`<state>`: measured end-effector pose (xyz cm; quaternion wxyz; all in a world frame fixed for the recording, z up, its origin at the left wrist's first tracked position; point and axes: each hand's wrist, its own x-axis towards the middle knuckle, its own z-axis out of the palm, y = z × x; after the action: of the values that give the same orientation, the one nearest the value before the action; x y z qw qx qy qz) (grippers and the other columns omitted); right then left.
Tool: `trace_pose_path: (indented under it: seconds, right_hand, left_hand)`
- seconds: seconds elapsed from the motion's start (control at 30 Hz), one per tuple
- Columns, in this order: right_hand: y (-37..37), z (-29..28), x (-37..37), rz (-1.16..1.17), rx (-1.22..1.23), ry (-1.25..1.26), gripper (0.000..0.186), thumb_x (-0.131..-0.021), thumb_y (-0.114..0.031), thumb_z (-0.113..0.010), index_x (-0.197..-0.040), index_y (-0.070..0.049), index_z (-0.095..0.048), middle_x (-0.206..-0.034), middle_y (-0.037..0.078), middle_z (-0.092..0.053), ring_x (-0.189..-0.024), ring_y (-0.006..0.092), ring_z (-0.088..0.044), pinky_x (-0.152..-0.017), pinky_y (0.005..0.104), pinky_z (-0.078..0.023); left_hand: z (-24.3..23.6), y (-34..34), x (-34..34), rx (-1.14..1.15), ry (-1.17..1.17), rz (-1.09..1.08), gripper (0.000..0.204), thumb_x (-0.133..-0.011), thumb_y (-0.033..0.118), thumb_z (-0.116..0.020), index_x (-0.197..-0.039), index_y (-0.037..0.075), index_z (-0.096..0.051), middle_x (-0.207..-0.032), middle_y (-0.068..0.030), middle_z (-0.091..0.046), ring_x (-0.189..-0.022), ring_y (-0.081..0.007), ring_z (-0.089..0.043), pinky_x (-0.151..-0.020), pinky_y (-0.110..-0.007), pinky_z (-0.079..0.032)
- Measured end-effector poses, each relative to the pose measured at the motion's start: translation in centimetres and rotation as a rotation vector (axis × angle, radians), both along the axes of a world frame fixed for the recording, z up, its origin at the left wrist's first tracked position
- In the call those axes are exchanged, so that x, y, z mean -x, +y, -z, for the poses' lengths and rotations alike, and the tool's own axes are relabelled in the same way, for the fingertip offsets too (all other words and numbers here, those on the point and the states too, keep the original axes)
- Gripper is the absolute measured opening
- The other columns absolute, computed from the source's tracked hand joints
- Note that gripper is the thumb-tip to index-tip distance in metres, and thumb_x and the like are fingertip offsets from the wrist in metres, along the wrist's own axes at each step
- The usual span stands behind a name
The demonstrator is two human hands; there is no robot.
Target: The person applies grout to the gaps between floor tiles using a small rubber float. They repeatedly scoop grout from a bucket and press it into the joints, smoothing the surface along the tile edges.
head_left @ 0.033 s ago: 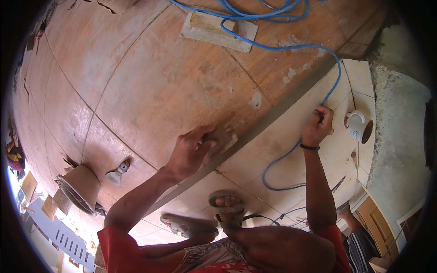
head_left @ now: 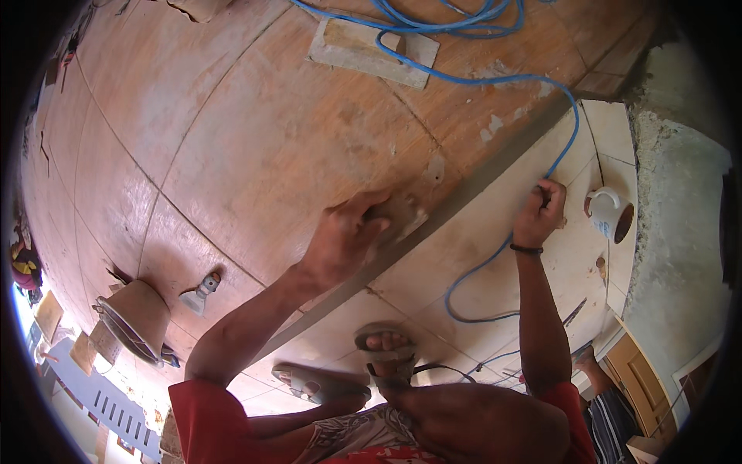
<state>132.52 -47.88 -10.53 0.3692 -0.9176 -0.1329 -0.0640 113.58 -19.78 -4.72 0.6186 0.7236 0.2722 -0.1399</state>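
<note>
My left hand point(head_left: 344, 241) is closed on a small greyish flat piece point(head_left: 402, 216), pressed to the reddish-brown tiled surface point(head_left: 255, 139) beside a grey strip point(head_left: 479, 178). Motion blurs the piece, so its kind does not show. To the right, my right hand point(head_left: 539, 214) has its fingers curled round a blue cord point(head_left: 576, 127) over the pale tiles. The cord leads up to a loose coil at the top and down past my wrist.
A trowel-like board with a block handle point(head_left: 371, 50) lies at the top, under the cord. A bucket point(head_left: 139, 317) and a scraper point(head_left: 202, 294) are at the left. A white mug point(head_left: 610, 215) lies tipped at the right. My sandalled foot point(head_left: 386, 352) is below.
My left hand has slid a short way up and to the right along the grey strip, with the greyish piece in it. My right hand stays in place on the cord.
</note>
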Motion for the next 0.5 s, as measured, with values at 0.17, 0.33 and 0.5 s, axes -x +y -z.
trace_pose_path:
  seconds: [0.17,0.33,0.5]
  right_hand:
    - [-0.1,0.5,-0.9,0.014,0.025,-0.037,0.013,-0.085,-0.003,-0.051,-0.095,-0.001,-0.058,-0.087,0.006,-0.057,-0.071,0.0149,-0.053,-0.066,0.0287,-0.045]
    - [-0.4,0.7,-1.2,0.045,0.023,-0.004,0.016,-0.085,-0.005,-0.051,-0.097,-0.001,-0.059,-0.091,0.007,-0.061,-0.076,0.0168,-0.057,-0.069,0.0291,-0.047]
    - [-0.3,0.6,-1.1,0.051,0.043,-0.020,0.017,-0.085,-0.008,-0.053,-0.097,0.000,-0.062,-0.090,0.008,-0.065,-0.080,0.0162,-0.060,-0.075,0.0280,-0.048]
  left_hand:
    - [1.6,-3.4,-13.6,-0.024,-0.305,0.057,0.034,-0.089,0.012,-0.061,-0.120,-0.002,-0.057,-0.099,-0.0233,-0.066,-0.093,-0.0351,-0.066,-0.082,-0.040,-0.050]
    - [2.9,-5.0,-14.5,-0.076,-0.200,0.202,0.034,-0.088,0.011,-0.062,-0.119,-0.002,-0.057,-0.097,-0.0236,-0.067,-0.094,-0.0363,-0.065,-0.085,-0.042,-0.050]
    - [3.7,-4.2,-6.6,-0.025,-0.238,0.144,0.036,-0.088,0.013,-0.064,-0.120,-0.002,-0.057,-0.106,-0.0220,-0.066,-0.097,-0.0364,-0.065,-0.087,-0.041,-0.050]
